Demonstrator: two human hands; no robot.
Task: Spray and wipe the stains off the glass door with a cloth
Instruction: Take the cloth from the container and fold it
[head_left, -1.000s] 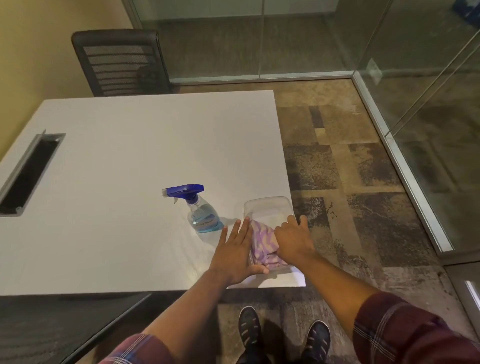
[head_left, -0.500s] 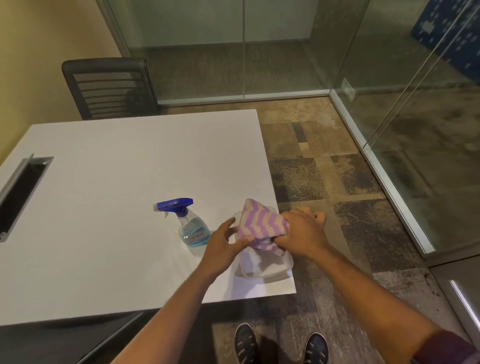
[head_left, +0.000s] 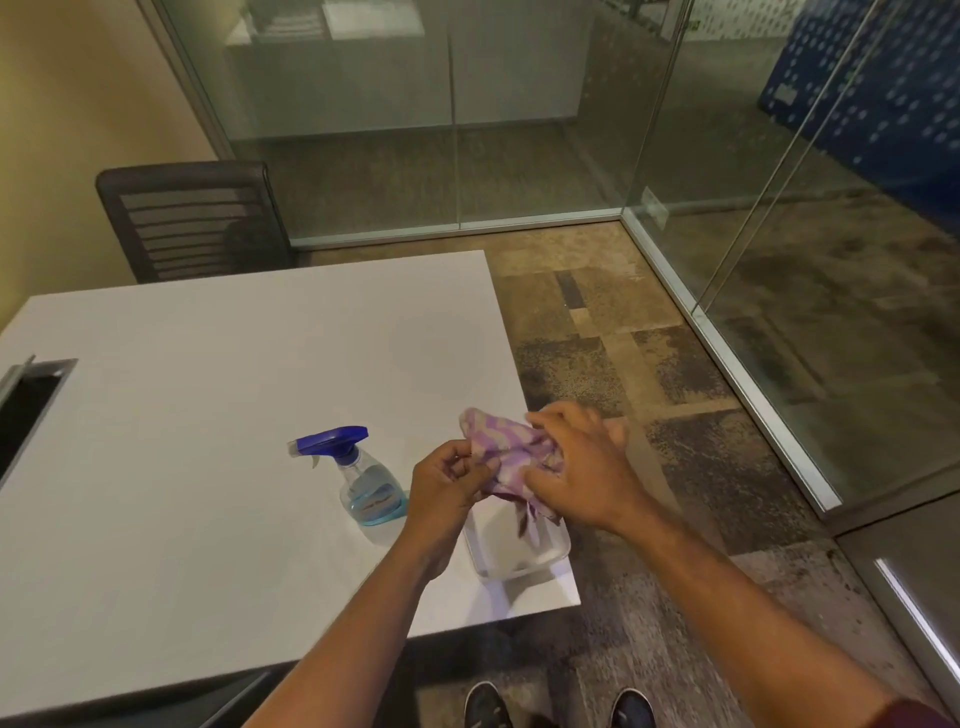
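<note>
At frame centre, a bunched cloth (head_left: 506, 452) is gripped by left hand (head_left: 449, 486) and right hand (head_left: 576, 467) above a clear tray (head_left: 519, 551). The spray bottle (head_left: 358, 478) stands upright on the worktop (head_left: 208, 415), nozzle pointing frame-left.

Cloth, spray bottle and glass door

A purple-and-white striped cloth (head_left: 506, 457) is held bunched; at its 9 o'clock an upright blue-capped spray bottle (head_left: 363, 480); glass door (head_left: 810, 249) at 1 o'clock, stains seemingly indiscernible.

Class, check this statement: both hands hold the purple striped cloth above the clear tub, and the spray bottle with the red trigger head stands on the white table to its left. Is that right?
Not quite. The head view shows the spray bottle has a blue trigger head, not red. The rest holds: left hand and right hand hold the purple striped cloth above the clear tub, the bottle left of it on the white table.
</note>
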